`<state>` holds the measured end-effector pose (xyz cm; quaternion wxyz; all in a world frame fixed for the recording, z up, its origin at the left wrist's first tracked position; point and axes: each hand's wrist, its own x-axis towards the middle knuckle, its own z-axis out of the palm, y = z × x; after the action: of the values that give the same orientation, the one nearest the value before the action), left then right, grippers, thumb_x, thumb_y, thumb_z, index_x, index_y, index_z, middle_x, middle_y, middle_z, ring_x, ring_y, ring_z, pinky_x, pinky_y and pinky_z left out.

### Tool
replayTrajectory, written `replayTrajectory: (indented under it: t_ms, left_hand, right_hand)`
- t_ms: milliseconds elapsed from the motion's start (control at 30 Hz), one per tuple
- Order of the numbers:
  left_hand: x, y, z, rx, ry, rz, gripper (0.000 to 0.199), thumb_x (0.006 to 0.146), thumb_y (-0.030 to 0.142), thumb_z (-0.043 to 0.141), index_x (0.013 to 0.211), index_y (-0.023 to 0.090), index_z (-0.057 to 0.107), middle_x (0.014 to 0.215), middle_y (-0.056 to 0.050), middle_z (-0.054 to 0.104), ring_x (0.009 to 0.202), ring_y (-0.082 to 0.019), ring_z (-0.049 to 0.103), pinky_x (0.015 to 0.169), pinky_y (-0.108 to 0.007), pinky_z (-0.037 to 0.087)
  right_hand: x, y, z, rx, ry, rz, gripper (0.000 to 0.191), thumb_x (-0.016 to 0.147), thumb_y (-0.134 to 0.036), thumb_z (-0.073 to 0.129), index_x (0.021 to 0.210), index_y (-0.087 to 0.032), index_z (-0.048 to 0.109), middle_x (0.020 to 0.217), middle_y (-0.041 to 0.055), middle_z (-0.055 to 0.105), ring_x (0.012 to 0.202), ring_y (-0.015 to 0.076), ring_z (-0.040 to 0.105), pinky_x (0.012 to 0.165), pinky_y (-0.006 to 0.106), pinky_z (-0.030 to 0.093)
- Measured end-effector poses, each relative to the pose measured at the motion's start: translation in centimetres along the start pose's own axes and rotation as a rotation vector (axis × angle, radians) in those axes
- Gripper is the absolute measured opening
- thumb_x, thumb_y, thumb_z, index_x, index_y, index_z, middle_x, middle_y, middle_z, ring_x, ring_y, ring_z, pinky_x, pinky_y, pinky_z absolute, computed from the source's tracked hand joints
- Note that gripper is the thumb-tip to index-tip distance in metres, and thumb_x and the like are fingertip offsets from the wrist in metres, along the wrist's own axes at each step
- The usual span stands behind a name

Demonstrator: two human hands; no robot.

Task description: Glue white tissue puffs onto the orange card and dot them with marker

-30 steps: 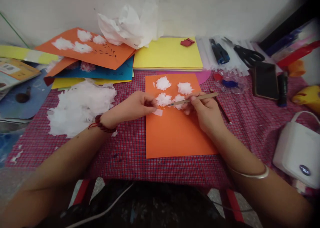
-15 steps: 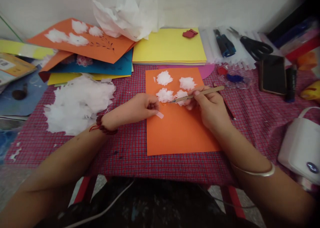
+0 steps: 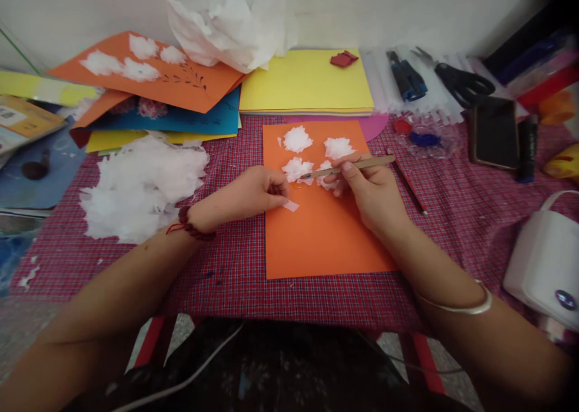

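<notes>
An orange sheet of paper [image 3: 325,237] lies on the checked cloth, with several white fluffy paper flowers on its upper half. My right hand [image 3: 371,186] grips a thin wooden stick [image 3: 368,163], perhaps a brush; its dark tip touches the lower edge of the lower-left flower [image 3: 297,168]. Part of another flower [image 3: 324,174] is hidden behind that hand. Between thumb and fingers, my left hand [image 3: 266,190] pinches a small pale paper piece [image 3: 292,206] just above the sheet's left side.
At left is a heap of white paper pieces [image 3: 140,189]. Behind are a yellow paper stack [image 3: 303,83] and a decorated orange sheet [image 3: 149,77]. Scissors [image 3: 464,83], a phone [image 3: 493,133], a pencil [image 3: 409,183] and a white device [image 3: 545,261] sit at right.
The stick's tip has moved slightly up and left onto the lower-left flower, my right hand shifting left with it. My left hand stays nearly still with the paper piece.
</notes>
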<state>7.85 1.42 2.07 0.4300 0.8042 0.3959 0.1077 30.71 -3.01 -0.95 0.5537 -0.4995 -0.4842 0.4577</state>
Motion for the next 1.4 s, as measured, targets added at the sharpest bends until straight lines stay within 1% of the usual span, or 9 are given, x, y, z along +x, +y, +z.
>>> replayTrajectory:
  t_ms: [200,400,467,667,800,933,1167,1300,1400]
  left_hand:
    - [1.3,0.0,1.5,-0.017,0.255,0.050,0.008,0.079,0.013,0.064,0.072,0.013,0.069,0.071,-0.001,0.068,0.065,-0.009,0.057,0.059,-0.023,0.039]
    - [2.4,-0.5,1.8,0.061,0.355,0.053,0.011,0.076,0.006,0.062,0.071,0.013,0.069,0.071,0.000,0.067,0.066,-0.009,0.057,0.060,-0.023,0.040]
    - [2.5,-0.8,1.9,0.056,0.386,0.067,0.012,0.076,0.005,0.062,0.069,0.014,0.068,0.070,0.001,0.066,0.066,-0.009,0.057,0.060,-0.023,0.040]
    - [2.9,-1.3,2.5,0.022,0.417,0.085,0.011,0.076,0.008,0.063,0.068,0.015,0.066,0.069,0.001,0.065,0.064,-0.009,0.055,0.055,-0.021,0.037]
    - [3.2,-1.7,2.8,-0.036,0.474,0.086,0.004,0.078,0.011,0.065,0.079,0.015,0.067,0.076,0.000,0.067,0.067,-0.010,0.058,0.060,-0.022,0.044]
    - [3.1,-2.4,2.8,-0.068,0.566,0.105,0.006,0.085,0.016,0.061,0.089,0.015,0.066,0.084,-0.002,0.069,0.075,-0.011,0.062,0.068,-0.024,0.048]
    - [2.7,-2.4,2.8,-0.006,0.563,0.136,0.008,0.086,0.014,0.057,0.085,0.016,0.064,0.082,-0.001,0.068,0.076,-0.012,0.061,0.069,-0.025,0.046]
    - [2.7,-2.3,3.0,-0.016,0.570,0.138,0.002,0.082,0.019,0.063,0.083,0.017,0.063,0.080,0.000,0.066,0.071,-0.011,0.059,0.064,-0.024,0.045]
    - [2.7,-2.2,3.1,-0.032,0.561,0.120,0.006,0.079,0.019,0.065,0.083,0.017,0.063,0.078,0.000,0.065,0.066,-0.010,0.056,0.061,-0.024,0.044]
  right_hand:
    - [-0.1,-0.2,0.0,-0.009,0.004,0.012,0.017,0.087,-0.043,0.069,0.083,-0.026,0.069,0.068,0.0000,0.068,0.052,0.0121,0.058,0.050,0.028,0.048]
    - [-0.4,-0.4,-0.5,-0.007,0.128,-0.074,0.020,0.092,-0.044,0.064,0.083,-0.026,0.064,0.064,-0.0010,0.065,0.051,0.0134,0.059,0.051,0.029,0.049]
    - [-0.6,-0.3,-0.6,-0.003,0.119,-0.090,0.022,0.093,-0.046,0.063,0.084,-0.026,0.062,0.063,-0.0011,0.064,0.052,0.0142,0.060,0.052,0.030,0.051]
    - [-0.9,0.0,-0.2,-0.086,-0.037,-0.123,0.019,0.094,-0.043,0.063,0.084,-0.027,0.062,0.069,0.0000,0.068,0.053,0.0147,0.063,0.055,0.033,0.053]
    - [-1.0,0.2,-0.2,-0.122,-0.041,-0.125,0.018,0.096,-0.041,0.061,0.086,-0.026,0.062,0.072,0.0005,0.070,0.055,0.0152,0.065,0.057,0.033,0.054]
    - [-1.1,0.4,-0.3,-0.148,-0.040,-0.131,0.018,0.096,-0.041,0.061,0.091,-0.024,0.063,0.075,0.0010,0.071,0.058,0.0146,0.066,0.060,0.032,0.055]
    - [-1.5,0.5,-0.3,-0.207,-0.046,-0.212,0.015,0.097,-0.036,0.059,0.095,-0.022,0.066,0.079,0.0006,0.071,0.060,0.0118,0.065,0.063,0.030,0.054]
    - [-1.6,0.4,-0.2,-0.262,-0.054,-0.265,0.017,0.099,-0.034,0.056,0.095,-0.022,0.067,0.083,0.0006,0.071,0.063,0.0108,0.065,0.064,0.029,0.054]
    - [-1.7,0.3,-0.3,-0.278,-0.052,-0.270,0.020,0.099,-0.037,0.055,0.095,-0.021,0.067,0.082,0.0009,0.071,0.064,0.0113,0.065,0.064,0.029,0.054]
